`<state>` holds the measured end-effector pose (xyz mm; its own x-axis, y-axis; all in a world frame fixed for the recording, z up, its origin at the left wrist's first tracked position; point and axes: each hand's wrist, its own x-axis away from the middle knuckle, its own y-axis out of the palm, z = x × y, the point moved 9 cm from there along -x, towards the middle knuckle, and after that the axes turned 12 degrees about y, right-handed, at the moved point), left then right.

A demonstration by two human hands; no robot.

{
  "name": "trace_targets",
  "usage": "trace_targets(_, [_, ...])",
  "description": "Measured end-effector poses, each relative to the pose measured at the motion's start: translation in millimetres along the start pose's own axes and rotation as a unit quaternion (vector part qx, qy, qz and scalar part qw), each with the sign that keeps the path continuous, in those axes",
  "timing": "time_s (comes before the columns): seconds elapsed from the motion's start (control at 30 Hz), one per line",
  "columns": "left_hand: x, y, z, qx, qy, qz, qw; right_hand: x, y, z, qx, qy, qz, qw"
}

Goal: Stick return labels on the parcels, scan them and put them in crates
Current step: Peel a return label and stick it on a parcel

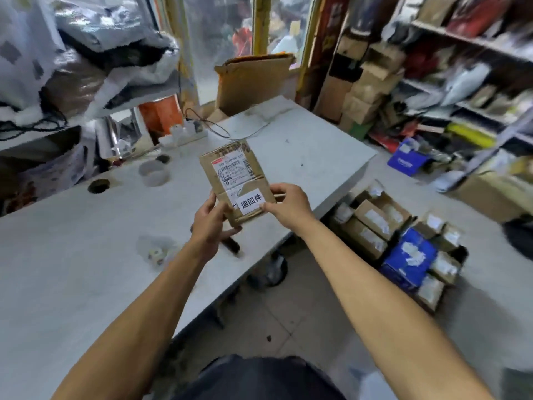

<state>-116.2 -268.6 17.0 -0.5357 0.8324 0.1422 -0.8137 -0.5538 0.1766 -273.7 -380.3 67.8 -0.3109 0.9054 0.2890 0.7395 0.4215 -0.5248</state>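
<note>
A small brown cardboard parcel (pixel 235 180) is held up over the grey table (pixel 72 255). It carries a shipping label on top and a white return label (pixel 251 201) with black characters near its lower edge. My left hand (pixel 210 220) grips the parcel's lower left corner. My right hand (pixel 288 203) holds the right edge, its thumb pressing on the return label. A dark scanner-like object (pixel 232 245) lies on the table just below my left hand, partly hidden.
On the floor to the right stands a crate (pixel 403 241) with several brown parcels and a blue box. An open carton (pixel 251 82) stands at the table's far end. Shelves full of parcels line the right wall. A tape roll (pixel 154 173) lies on the table.
</note>
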Motion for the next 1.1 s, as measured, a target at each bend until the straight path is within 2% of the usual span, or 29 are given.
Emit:
trace_targets(0.3, [-0.2, 234.7, -77.0, -0.048, -0.065, -0.18, 0.98, 5.4, -175.4, 178.3, -0.088, 0.139, 0.122, 0.979])
trace_targets(0.63, [0.8, 402.2, -170.9, -0.139, -0.154, -0.332, 0.92, 14.8, -264.1, 337.8, -0.157, 0.304, 0.189, 0.92])
trace_targets(0.87, [-57.2, 523.0, -240.0, -0.162, -0.218, -0.379, 0.885, -50.6, -336.1, 411.9, -0.189, 0.383, 0.216, 0.878])
trace_targets(1.1, [-117.4, 615.5, -267.7, -0.177, -0.248, -0.437, 0.846, -109.0, -389.4, 451.1, -0.223, 0.429, 0.221, 0.847])
